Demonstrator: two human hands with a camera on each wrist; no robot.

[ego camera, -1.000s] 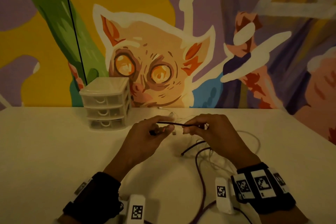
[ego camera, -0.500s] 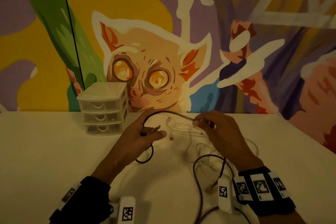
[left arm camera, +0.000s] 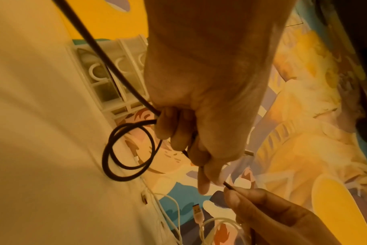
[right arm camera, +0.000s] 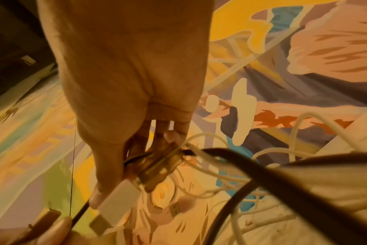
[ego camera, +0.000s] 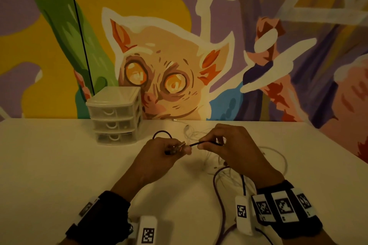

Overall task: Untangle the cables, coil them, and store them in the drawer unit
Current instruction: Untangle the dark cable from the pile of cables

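Note:
A black cable (ego camera: 194, 144) runs taut between both hands above the table's middle. My left hand (ego camera: 179, 148) grips small loops of it (left arm camera: 128, 149), with fingers curled round the bundle (left arm camera: 174, 126). A loop (ego camera: 162, 133) sticks out behind that hand. My right hand (ego camera: 203, 143) pinches the same cable a few centimetres to the right (right arm camera: 82, 210). A white USB plug (right arm camera: 115, 203) lies against the right thumb. Tangled white cables (ego camera: 199, 131) lie under and behind the hands. The clear three-drawer unit (ego camera: 115, 115) stands at the back left with all its drawers closed.
A dark purple cable (ego camera: 219, 189) trails from the tangle toward the near table edge. More white cable loops (ego camera: 278, 157) spread to the right of my right hand. The painted wall (ego camera: 179, 55) stands directly behind the white table (ego camera: 49, 165).
The hands have come together from a wide arch of cable. The black cable is now short and taut between them, and a fresh loop sits at the left hand.

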